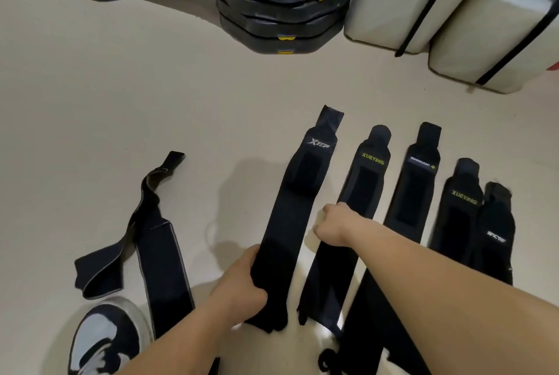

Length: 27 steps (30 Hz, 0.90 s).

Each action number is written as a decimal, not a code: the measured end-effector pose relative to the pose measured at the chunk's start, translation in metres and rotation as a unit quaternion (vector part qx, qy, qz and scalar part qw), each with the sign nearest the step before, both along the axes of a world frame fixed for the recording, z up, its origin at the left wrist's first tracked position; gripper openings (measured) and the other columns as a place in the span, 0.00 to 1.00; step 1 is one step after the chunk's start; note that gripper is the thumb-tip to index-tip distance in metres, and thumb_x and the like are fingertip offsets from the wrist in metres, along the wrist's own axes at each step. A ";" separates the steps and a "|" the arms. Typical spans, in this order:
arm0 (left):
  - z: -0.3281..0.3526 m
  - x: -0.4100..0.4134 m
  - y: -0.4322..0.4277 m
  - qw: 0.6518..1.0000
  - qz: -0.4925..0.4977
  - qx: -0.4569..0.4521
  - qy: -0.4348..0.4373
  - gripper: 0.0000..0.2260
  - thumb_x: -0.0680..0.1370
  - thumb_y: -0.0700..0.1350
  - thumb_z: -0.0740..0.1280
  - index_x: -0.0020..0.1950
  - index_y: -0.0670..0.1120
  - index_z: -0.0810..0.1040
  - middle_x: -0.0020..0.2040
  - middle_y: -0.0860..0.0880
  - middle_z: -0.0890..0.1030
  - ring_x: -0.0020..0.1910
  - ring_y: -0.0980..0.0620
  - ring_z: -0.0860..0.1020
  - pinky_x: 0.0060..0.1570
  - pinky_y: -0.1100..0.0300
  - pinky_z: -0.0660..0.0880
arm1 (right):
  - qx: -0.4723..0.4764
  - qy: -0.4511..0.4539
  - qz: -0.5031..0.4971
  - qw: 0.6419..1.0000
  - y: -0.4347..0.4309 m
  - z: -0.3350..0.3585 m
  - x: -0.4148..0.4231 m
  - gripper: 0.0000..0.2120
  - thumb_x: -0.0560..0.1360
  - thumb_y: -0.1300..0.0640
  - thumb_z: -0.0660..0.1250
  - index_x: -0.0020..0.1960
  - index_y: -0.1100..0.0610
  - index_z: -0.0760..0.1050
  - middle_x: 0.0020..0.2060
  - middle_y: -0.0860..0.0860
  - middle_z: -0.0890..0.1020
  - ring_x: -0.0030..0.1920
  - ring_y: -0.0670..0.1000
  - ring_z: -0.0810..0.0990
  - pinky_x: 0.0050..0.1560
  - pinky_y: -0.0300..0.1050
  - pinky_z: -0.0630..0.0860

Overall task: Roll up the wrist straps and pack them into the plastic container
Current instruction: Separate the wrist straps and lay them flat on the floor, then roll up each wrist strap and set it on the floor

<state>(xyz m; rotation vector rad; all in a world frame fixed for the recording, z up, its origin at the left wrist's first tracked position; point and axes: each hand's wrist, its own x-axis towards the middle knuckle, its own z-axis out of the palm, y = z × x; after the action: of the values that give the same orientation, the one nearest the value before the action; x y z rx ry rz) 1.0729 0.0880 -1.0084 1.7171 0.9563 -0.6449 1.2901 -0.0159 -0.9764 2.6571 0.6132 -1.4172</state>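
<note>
Lying flat on a pale beige floor [151, 87], black wrist straps run away from the person in a rough row. Two stacks of dark platforms [281, 18] with yellow marks and some white padded blocks [490, 27] crossed by black bands stand at the far edge. A black-and-white sneaker [106, 338] shows at the lower left.

The near ends of the right-hand straps are hidden under the right forearm or cut off by the frame.

The XTEP strap [299, 193] lies in the middle, logo end far. The left hand [239, 281] grips its near end, fingers wrapped over the edge. The right hand [335, 225] is curled at the left edge of the XUEYING strap [366, 175] just beside it; whether it holds any fabric I cannot tell. The hands are apart. Right of these lie a white-lettered strap [414, 193], a second XUEYING strap [456, 217] and a white-logo strap [496, 232] touching it. To the left are a grey-edged strap [163, 269] and a twisted strap [142, 202].
</note>
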 end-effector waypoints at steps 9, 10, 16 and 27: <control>0.011 0.012 0.003 0.994 -0.032 0.073 -0.075 0.28 0.82 0.37 0.61 0.81 0.54 0.66 0.63 0.56 0.75 0.62 0.53 0.78 0.63 0.63 0.75 | 0.101 -0.100 0.222 0.965 0.027 0.000 -0.032 0.24 0.84 0.49 0.61 0.79 0.50 0.66 0.72 0.53 0.69 0.70 0.56 0.70 0.62 0.56 0.78; 0.011 0.010 0.012 0.993 -0.029 0.095 -0.068 0.28 0.82 0.39 0.61 0.82 0.54 0.65 0.68 0.54 0.74 0.65 0.51 0.76 0.67 0.59 0.74 | 0.079 -0.072 0.225 0.968 0.035 0.001 -0.038 0.24 0.85 0.49 0.61 0.80 0.51 0.65 0.72 0.53 0.70 0.71 0.57 0.71 0.64 0.56 0.77; 0.018 -0.027 0.095 0.947 0.077 0.293 -0.109 0.29 0.81 0.37 0.62 0.82 0.48 0.63 0.80 0.49 0.63 0.76 0.48 0.67 0.73 0.58 0.65 | 0.089 0.002 0.149 0.985 0.078 0.000 -0.070 0.21 0.84 0.51 0.61 0.76 0.55 0.69 0.70 0.57 0.78 0.68 0.60 0.78 0.68 0.54 0.75; 0.002 -0.072 0.148 0.963 0.168 0.211 0.011 0.41 0.79 0.54 0.72 0.86 0.54 0.52 0.77 0.47 0.72 0.74 0.43 0.73 0.71 0.50 0.72 | 0.090 0.027 0.123 0.988 0.094 -0.017 -0.103 0.19 0.84 0.51 0.62 0.73 0.55 0.72 0.66 0.57 0.81 0.65 0.60 0.80 0.64 0.53 0.77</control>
<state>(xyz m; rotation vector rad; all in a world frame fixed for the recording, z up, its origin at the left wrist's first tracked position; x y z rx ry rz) 1.0012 0.2361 -1.0066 1.8500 1.4386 -0.2455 1.1875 0.0781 -0.9931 2.5637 1.0824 -1.4258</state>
